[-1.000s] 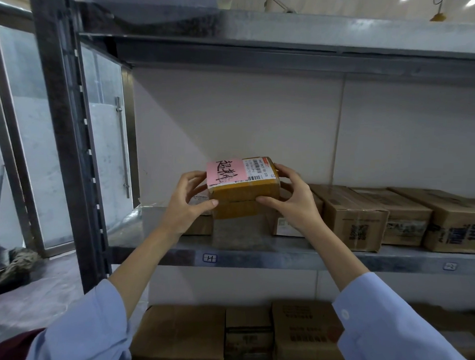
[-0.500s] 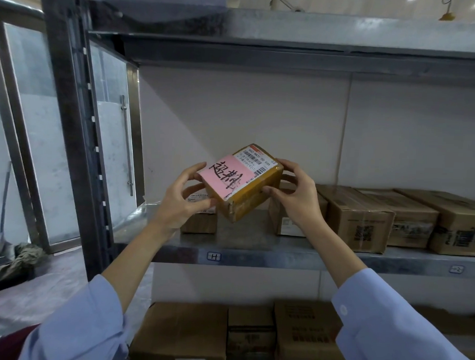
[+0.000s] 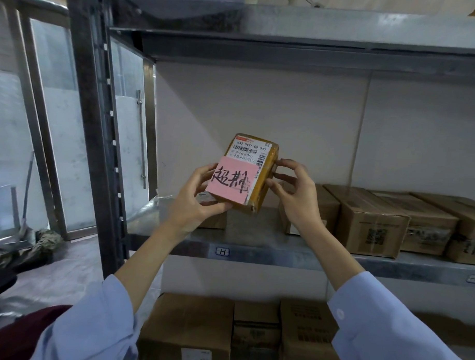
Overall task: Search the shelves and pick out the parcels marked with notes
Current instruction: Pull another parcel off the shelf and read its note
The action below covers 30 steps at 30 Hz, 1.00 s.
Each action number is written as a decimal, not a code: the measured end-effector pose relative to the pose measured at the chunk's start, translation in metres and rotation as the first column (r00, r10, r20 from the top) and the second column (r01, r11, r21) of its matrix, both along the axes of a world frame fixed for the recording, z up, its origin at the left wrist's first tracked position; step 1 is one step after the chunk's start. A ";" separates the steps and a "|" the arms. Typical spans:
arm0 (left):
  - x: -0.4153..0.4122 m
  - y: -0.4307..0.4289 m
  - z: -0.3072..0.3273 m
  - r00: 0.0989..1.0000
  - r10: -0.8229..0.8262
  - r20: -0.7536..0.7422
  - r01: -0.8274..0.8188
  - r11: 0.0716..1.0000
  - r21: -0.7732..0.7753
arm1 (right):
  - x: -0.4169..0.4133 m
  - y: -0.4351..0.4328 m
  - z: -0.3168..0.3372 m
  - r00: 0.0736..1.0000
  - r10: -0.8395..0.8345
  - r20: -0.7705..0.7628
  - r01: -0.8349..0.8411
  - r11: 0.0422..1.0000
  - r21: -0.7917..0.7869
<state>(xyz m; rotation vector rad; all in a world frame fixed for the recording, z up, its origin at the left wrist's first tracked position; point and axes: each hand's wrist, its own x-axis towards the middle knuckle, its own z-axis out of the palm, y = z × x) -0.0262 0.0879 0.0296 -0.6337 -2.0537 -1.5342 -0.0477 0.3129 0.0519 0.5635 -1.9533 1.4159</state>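
Parcel (image 3: 263, 187) held tilted above the metal shelf (image 3: 282, 256), its pink note (image 3: 229, 181) with black handwriting facing me. My left hand (image 3: 194, 201) grips the lower left corner, thumb along the bottom edge. My right hand (image 3: 295, 194) pinches the right side with curled fingertips. Both forearms reach up from below the shelf. Brown boxes (image 3: 369, 220) sit on the shelf behind.
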 end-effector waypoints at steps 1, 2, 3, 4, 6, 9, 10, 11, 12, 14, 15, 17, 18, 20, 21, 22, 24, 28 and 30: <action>0.002 0.001 -0.001 1.000 0.008 -0.009 -0.008 1.000 0.005 | 0.001 0.000 -0.001 1.000 0.016 0.000 -0.016 1.000 0.010; 0.004 0.003 -0.002 1.000 0.014 -0.012 -0.013 1.000 0.014 | 0.001 -0.001 -0.003 1.000 0.031 0.001 -0.031 0.999 0.021; 0.006 0.005 -0.003 1.000 0.015 -0.012 -0.015 1.000 0.026 | 0.002 -0.001 -0.004 0.999 0.045 0.000 -0.045 0.998 0.035; 0.008 0.007 -0.004 1.000 0.021 -0.011 -0.020 0.999 0.034 | 0.003 0.000 -0.006 0.999 0.052 0.001 -0.052 0.997 0.056; 0.011 0.010 -0.006 0.999 0.046 -0.013 -0.045 0.998 0.033 | 0.005 0.001 -0.011 0.997 0.072 0.008 -0.073 0.994 0.087; 0.016 0.013 -0.011 0.996 0.086 -0.021 -0.085 0.996 0.018 | 0.012 0.005 -0.016 0.989 0.139 0.044 -0.142 0.987 0.069; 0.018 0.014 -0.013 0.995 0.101 -0.024 -0.100 0.995 0.011 | 0.015 0.006 -0.017 0.985 0.163 0.057 -0.167 0.984 0.064; 0.021 0.015 -0.016 0.993 0.117 -0.025 -0.117 0.993 0.005 | 0.017 0.006 -0.020 0.980 0.187 0.073 -0.192 0.980 0.060; 0.024 0.016 -0.017 0.991 0.131 -0.027 -0.131 0.991 0.002 | 0.020 0.006 -0.022 0.973 0.213 0.091 -0.218 0.974 0.053; 0.032 0.018 -0.022 0.987 0.156 -0.039 -0.156 0.988 0.004 | 0.026 0.004 -0.026 0.960 0.252 0.120 -0.258 0.966 0.033; 0.036 0.018 -0.024 0.985 0.165 -0.047 -0.165 0.986 0.001 | 0.030 0.002 -0.029 0.956 0.264 0.128 -0.269 0.963 0.025; 0.044 0.017 -0.031 0.984 0.173 -0.051 -0.174 0.985 -0.011 | 0.040 -0.003 -0.034 0.951 0.273 0.143 -0.277 0.961 0.005; 0.048 0.016 -0.034 0.984 0.174 -0.049 -0.175 0.984 -0.016 | 0.046 -0.005 -0.037 0.950 0.273 0.152 -0.275 0.961 -0.007; 0.056 0.014 -0.040 0.983 0.179 -0.047 -0.180 0.983 -0.030 | 0.057 -0.007 -0.042 0.952 0.269 0.149 -0.269 0.963 -0.019; 0.060 0.014 -0.042 0.982 0.181 -0.048 -0.183 0.983 -0.036 | 0.062 -0.008 -0.043 0.953 0.267 0.143 -0.267 0.963 -0.023; 0.065 0.013 -0.043 0.983 0.177 -0.050 -0.179 0.983 -0.039 | 0.068 -0.008 -0.045 0.954 0.267 0.138 -0.266 0.964 -0.030; 0.074 0.014 -0.046 0.986 0.155 -0.062 -0.158 0.987 -0.043 | 0.080 -0.008 -0.046 0.956 0.264 0.131 -0.261 0.965 -0.042; 0.096 0.019 -0.051 0.990 0.106 -0.090 -0.113 0.990 -0.080 | 0.108 -0.008 -0.053 0.970 0.199 0.140 -0.193 0.979 -0.061; 0.108 0.021 -0.056 0.993 0.066 -0.094 -0.074 0.994 -0.085 | 0.126 -0.008 -0.061 0.975 0.158 0.157 -0.147 0.986 -0.081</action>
